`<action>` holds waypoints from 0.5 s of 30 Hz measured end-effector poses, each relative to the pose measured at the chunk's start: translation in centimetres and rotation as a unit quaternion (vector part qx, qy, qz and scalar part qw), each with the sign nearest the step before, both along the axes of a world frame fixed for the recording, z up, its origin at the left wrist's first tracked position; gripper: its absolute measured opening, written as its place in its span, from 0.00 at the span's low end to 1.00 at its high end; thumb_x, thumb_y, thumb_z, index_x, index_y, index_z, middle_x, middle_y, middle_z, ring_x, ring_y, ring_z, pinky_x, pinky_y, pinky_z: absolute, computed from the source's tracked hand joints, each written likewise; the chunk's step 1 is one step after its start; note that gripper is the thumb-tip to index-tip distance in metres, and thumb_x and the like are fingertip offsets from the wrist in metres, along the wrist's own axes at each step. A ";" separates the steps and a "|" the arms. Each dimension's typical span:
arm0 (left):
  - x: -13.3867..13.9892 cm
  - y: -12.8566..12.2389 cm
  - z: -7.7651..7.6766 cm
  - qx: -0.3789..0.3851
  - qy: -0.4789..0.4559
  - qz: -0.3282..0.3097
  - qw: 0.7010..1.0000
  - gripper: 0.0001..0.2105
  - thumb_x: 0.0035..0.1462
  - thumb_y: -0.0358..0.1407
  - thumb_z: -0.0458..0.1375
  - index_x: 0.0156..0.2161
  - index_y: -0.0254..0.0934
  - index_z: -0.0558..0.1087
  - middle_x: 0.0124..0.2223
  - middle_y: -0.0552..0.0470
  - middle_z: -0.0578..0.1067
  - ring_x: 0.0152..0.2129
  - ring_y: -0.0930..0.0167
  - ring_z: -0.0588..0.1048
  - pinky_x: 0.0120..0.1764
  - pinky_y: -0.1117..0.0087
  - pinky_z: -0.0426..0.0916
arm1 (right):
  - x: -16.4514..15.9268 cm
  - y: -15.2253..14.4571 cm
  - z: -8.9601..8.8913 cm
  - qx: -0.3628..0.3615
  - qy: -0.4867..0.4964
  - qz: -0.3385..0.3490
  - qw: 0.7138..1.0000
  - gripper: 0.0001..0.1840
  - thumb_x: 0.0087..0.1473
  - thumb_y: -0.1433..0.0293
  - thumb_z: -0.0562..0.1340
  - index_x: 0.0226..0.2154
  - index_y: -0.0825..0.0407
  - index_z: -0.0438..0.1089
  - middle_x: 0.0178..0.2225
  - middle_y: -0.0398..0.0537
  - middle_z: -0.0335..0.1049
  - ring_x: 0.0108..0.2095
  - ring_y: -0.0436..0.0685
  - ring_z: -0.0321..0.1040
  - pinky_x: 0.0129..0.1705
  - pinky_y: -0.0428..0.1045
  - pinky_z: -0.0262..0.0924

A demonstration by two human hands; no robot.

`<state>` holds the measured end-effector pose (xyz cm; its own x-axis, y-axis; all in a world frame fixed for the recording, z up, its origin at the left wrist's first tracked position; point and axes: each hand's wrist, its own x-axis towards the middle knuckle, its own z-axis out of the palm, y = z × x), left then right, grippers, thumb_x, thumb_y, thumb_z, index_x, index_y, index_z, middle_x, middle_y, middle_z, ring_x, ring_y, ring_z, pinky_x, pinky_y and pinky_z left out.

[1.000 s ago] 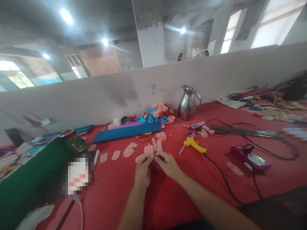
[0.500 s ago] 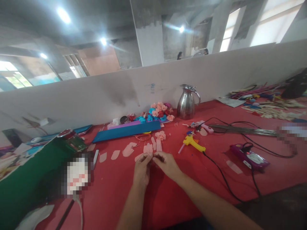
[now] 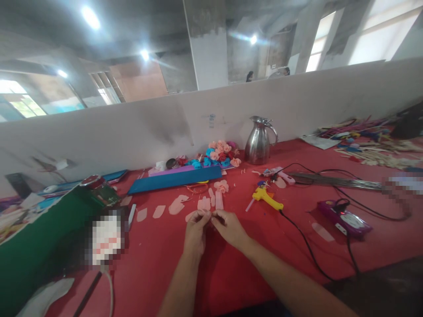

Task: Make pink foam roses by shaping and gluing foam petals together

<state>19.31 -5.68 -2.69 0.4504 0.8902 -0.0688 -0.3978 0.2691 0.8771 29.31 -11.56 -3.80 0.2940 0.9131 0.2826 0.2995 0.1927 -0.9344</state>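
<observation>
My left hand (image 3: 195, 233) and my right hand (image 3: 231, 230) meet fingertip to fingertip above the red table, both closed in a pinch. Whatever lies between the fingers is too small or too hidden to make out. Just beyond the fingertips are cut pink paper pieces (image 3: 204, 203) and a pink paper flower (image 3: 222, 186). More petal-shaped pink pieces (image 3: 176, 205) lie to the left. A yellow glue gun (image 3: 270, 200) rests to the right of my right hand, a glue stick poking from its end.
Behind are a blue strip (image 3: 175, 181), piled paper flowers (image 3: 220, 152) and a metal jug (image 3: 257, 144). On the right lie a purple power strip (image 3: 344, 218), black cords and a wire bundle (image 3: 343, 181). A green box (image 3: 36, 237) and a jar (image 3: 98, 192) stand left.
The view has shifted very slightly. Both hands stay pinched together in nearly the same place, with only slight finger movement.
</observation>
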 end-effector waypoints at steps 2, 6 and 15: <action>-0.1 0.2 -0.2 0.002 -0.009 0.013 1.000 0.12 0.35 0.33 0.68 0.18 0.33 0.67 0.22 0.57 0.70 0.21 0.77 0.68 0.28 0.76 0.63 | 0.0 0.0 0.1 0.005 -0.012 -0.006 1.000 0.08 0.52 0.69 0.55 0.28 0.52 0.70 0.24 0.42 0.68 0.24 0.50 0.61 0.27 0.44 0.54; -0.1 0.4 -0.4 -0.005 -0.017 0.019 1.000 0.11 0.35 0.32 0.68 0.18 0.34 0.68 0.21 0.57 0.70 0.21 0.77 0.68 0.28 0.76 0.63 | -0.1 0.1 0.1 0.013 -0.009 0.000 1.000 0.08 0.52 0.68 0.57 0.27 0.52 0.71 0.24 0.42 0.67 0.25 0.49 0.60 0.28 0.44 0.53; -0.1 0.0 -0.3 -0.026 -0.006 -0.024 0.999 0.09 0.37 0.32 0.68 0.28 0.33 0.76 0.27 0.52 0.75 0.26 0.75 0.71 0.35 0.74 0.65 | 0.4 0.1 0.2 0.009 0.046 0.000 0.999 0.11 0.53 0.66 0.55 0.24 0.53 0.66 0.22 0.40 0.61 0.24 0.49 0.56 0.27 0.44 0.51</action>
<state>19.20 -5.69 -3.02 0.4928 0.8632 -0.1094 -0.3940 0.3334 0.8565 29.72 -11.45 -3.60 0.3196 0.9081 0.2705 0.2129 0.2093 -0.9544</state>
